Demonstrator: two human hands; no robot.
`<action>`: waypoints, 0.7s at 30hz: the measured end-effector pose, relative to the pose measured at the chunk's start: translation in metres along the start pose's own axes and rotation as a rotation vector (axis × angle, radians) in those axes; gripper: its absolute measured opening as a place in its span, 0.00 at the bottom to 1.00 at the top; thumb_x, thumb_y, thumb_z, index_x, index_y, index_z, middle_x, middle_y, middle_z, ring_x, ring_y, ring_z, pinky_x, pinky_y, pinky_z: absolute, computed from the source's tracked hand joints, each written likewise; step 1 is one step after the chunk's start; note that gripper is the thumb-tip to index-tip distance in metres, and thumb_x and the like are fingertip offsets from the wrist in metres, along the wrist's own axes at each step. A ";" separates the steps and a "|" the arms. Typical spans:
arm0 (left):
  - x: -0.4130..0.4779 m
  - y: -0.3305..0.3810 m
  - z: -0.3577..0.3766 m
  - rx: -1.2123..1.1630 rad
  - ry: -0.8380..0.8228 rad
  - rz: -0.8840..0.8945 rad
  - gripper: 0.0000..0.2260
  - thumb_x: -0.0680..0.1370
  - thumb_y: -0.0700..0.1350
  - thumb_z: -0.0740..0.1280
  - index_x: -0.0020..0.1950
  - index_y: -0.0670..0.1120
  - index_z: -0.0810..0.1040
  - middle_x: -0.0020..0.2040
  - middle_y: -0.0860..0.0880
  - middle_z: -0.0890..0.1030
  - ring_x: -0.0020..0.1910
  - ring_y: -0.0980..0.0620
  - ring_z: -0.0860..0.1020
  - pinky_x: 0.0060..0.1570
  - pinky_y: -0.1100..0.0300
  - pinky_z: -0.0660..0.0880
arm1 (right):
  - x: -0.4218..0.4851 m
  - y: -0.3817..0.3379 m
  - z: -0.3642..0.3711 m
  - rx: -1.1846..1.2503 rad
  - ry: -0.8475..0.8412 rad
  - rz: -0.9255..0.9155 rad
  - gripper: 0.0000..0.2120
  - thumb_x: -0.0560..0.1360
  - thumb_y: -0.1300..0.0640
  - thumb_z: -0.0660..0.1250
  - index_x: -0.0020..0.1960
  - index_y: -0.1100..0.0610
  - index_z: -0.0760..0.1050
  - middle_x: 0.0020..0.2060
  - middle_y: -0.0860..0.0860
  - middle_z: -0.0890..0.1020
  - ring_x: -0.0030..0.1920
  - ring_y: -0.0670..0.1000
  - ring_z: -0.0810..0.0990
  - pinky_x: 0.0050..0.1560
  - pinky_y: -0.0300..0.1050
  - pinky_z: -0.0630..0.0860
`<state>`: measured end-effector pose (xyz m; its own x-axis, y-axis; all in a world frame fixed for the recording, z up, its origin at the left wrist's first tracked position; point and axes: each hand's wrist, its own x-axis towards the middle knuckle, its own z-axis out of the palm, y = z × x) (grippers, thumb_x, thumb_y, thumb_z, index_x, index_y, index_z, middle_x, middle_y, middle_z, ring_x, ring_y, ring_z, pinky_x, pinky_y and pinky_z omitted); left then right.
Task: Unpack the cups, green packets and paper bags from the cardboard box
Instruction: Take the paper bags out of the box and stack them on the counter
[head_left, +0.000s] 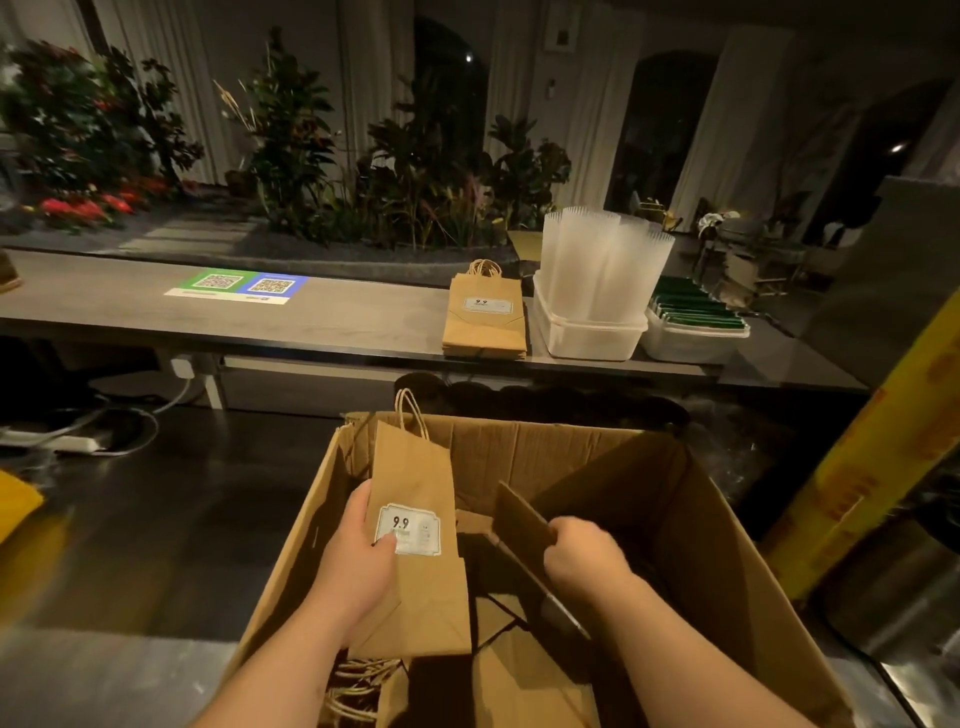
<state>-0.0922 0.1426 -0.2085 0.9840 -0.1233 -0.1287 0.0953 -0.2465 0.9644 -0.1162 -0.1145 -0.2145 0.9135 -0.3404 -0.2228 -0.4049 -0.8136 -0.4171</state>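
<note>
My left grip (358, 556) pinches a paper bag (415, 499) half-raised inside the cardboard box (675, 519), with more bags (530, 675) lying below it, while my right grip (584, 551) is curled round a cardboard divider (519, 514). On the worktop (311, 317) beyond, a bag stack (485, 322), cups (602, 260) and green packets (696, 312) are already out, so I judge only bags remain.

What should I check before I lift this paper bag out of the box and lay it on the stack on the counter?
1. Left hand grips the paper bag: ok, thumb on its label.
2. Right hand holds the cardboard divider, apart from the bag: ok.
3. Bag's top end above the box rim: ok.
4. Bag's lower end free of the bags beneath: cannot tell, it is in shadow.
5. Stack of bags on the counter can take one more: ok, nothing lies on top.
</note>
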 end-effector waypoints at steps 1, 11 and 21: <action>-0.001 0.001 0.000 -0.018 -0.010 -0.005 0.29 0.83 0.43 0.66 0.79 0.61 0.58 0.58 0.62 0.74 0.52 0.62 0.74 0.48 0.60 0.74 | -0.003 -0.003 -0.010 0.019 0.068 -0.033 0.16 0.81 0.56 0.65 0.67 0.49 0.77 0.47 0.44 0.80 0.47 0.46 0.82 0.49 0.43 0.82; -0.005 0.001 0.002 -0.356 -0.006 -0.185 0.27 0.82 0.38 0.65 0.74 0.61 0.65 0.63 0.47 0.80 0.63 0.43 0.78 0.60 0.42 0.77 | -0.048 -0.038 -0.050 0.557 0.519 -0.831 0.17 0.76 0.61 0.75 0.60 0.42 0.83 0.53 0.36 0.84 0.54 0.45 0.73 0.51 0.43 0.74; -0.007 0.000 -0.007 -0.524 -0.255 -0.198 0.16 0.84 0.58 0.61 0.71 0.59 0.72 0.61 0.48 0.85 0.59 0.42 0.84 0.57 0.38 0.79 | -0.045 -0.022 -0.001 -0.164 -0.075 -0.806 0.29 0.82 0.63 0.64 0.76 0.38 0.68 0.77 0.34 0.63 0.74 0.41 0.58 0.76 0.42 0.61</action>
<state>-0.0981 0.1498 -0.2058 0.8792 -0.3657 -0.3055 0.3975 0.2093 0.8934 -0.1486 -0.0816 -0.1943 0.9140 0.4047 0.0285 0.3894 -0.8554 -0.3415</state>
